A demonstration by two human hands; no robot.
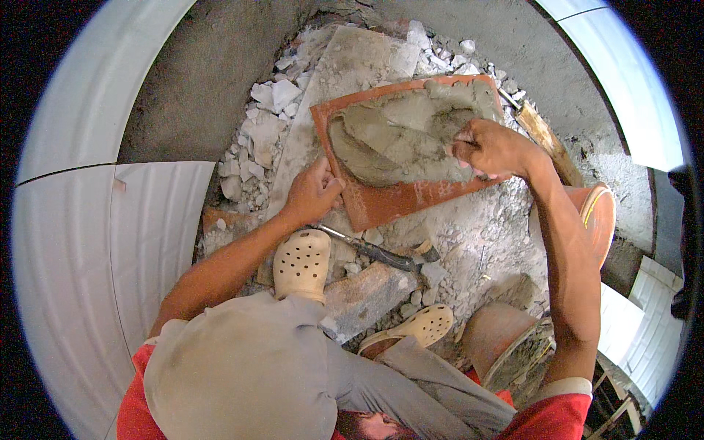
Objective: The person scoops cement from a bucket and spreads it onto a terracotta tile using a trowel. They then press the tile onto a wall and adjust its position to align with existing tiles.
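Note:
A square reddish-brown tile [392,204] lies tilted in front of me, its back spread with thick wet grey mortar [396,136]. My left hand [315,192] grips the tile's left edge, the thumb on top near the lower left corner. Over the right part of the mortar is my right hand [499,150], its fingers curled closed. Whatever that hand holds is hidden by the fingers and the mortar; a dark, mortar-coated patch [452,121] shows just beyond them.
Broken white rubble [275,95] surrounds a flat slab [359,55]. A black-handled tool [378,254] lies by my cream clogs [302,264], near a brick [370,301]. A wooden-handled tool [550,143] and two buckets [601,224] [495,334] are at right. Grey walls [213,73] enclose the corner.

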